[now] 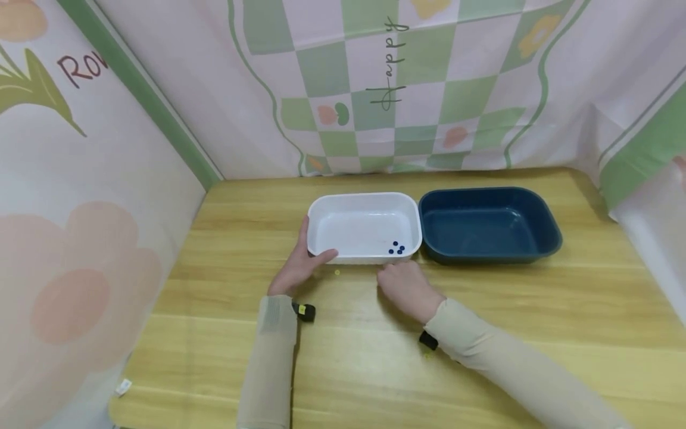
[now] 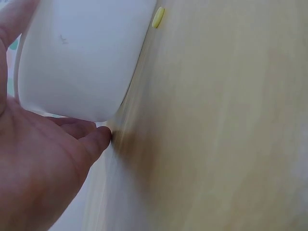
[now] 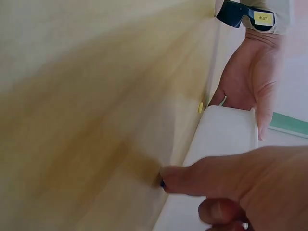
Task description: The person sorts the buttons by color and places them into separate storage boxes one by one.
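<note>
A white rectangular basin (image 1: pixel 364 260) stands on the table with several small dark blue buttons (image 1: pixel 395 243) in its front right corner. My left hand (image 1: pixel 300 262) grips its front left corner, the thumb on the front rim and the fingers along the left side. Just in front of the basin's right part, my right hand (image 1: pixel 408 289) is low over the tabletop with fingers curled. In the right wrist view its thumb tip pinches a small dark blue button (image 3: pixel 162 183), mostly hidden. A yellow button (image 1: pixel 337 272) lies on the table between the hands, before the basin.
A dark blue basin (image 1: pixel 490 260) stands right beside the white one. Another small yellow button (image 1: pixel 426 356) lies near the right wrist's black camera (image 1: pixel 429 340). The wooden table (image 1: pixel 225 333) has a printed curtain (image 1: pixel 370 71) along its back edge and a white tag (image 1: pixel 123 387) at front left.
</note>
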The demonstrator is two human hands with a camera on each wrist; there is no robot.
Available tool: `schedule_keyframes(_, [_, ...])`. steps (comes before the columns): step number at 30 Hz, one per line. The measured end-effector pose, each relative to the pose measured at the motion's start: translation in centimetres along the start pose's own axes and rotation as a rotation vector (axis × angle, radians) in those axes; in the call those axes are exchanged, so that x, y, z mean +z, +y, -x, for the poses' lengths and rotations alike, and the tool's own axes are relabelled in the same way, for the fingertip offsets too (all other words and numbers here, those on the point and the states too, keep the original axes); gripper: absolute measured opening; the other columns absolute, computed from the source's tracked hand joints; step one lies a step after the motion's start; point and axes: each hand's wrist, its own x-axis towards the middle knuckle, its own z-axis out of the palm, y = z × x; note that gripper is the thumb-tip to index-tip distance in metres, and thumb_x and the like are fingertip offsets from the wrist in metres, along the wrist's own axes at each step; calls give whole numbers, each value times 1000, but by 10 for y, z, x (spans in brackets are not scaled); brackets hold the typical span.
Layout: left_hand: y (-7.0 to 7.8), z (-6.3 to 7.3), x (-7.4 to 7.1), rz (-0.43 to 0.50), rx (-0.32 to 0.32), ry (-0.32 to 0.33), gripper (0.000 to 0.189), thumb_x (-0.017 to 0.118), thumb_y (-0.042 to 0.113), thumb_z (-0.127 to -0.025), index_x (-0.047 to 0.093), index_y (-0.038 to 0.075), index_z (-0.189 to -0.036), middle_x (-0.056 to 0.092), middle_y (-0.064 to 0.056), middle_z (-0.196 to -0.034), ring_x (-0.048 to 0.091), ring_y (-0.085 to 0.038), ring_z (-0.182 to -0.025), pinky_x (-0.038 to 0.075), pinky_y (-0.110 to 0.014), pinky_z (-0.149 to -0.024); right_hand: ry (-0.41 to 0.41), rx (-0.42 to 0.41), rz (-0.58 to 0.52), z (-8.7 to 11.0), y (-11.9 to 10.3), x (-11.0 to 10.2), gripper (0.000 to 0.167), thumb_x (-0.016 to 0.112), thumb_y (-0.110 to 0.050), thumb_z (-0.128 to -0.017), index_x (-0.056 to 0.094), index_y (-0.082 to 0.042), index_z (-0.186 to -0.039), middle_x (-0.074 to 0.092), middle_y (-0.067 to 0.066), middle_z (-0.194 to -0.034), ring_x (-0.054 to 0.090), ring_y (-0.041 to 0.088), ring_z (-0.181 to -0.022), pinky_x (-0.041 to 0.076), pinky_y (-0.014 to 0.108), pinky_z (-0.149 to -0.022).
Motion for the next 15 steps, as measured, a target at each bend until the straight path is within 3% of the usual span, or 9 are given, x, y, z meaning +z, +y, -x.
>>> schedule_keyframes(7, [29,15,-1,-1,-26,-23,111,74,28,-87,-14,25,-155,7,-15,-161,25,-34,-141,22,-49,-114,-89,-56,71,0,0,-5,11,72,-1,-75,66,-8,-69,60,5,-69,47,17,-54,43,30,-43])
schedule_keyframes(11, [31,16,-1,1,-27,-21,111,74,30,-87,-13,25,-155,6,-15,-161,24,-34,-142,20,-50,-114,-70,-59,93,1,0,-4,12,71,-1,-75,64,-7,-68,59,5,-67,48,18,-54,44,31,-44])
schedule_keyframes(15, [12,8,0,-10,-13,9,113,76,41,-83,-12,37,-154,7,-11,-162,23,-32,-142,20,-50,-114,-99,-39,21,3,2,-4,11,69,0,-76,64,-7,-70,60,6,-71,52,20,-58,46,34,-44])
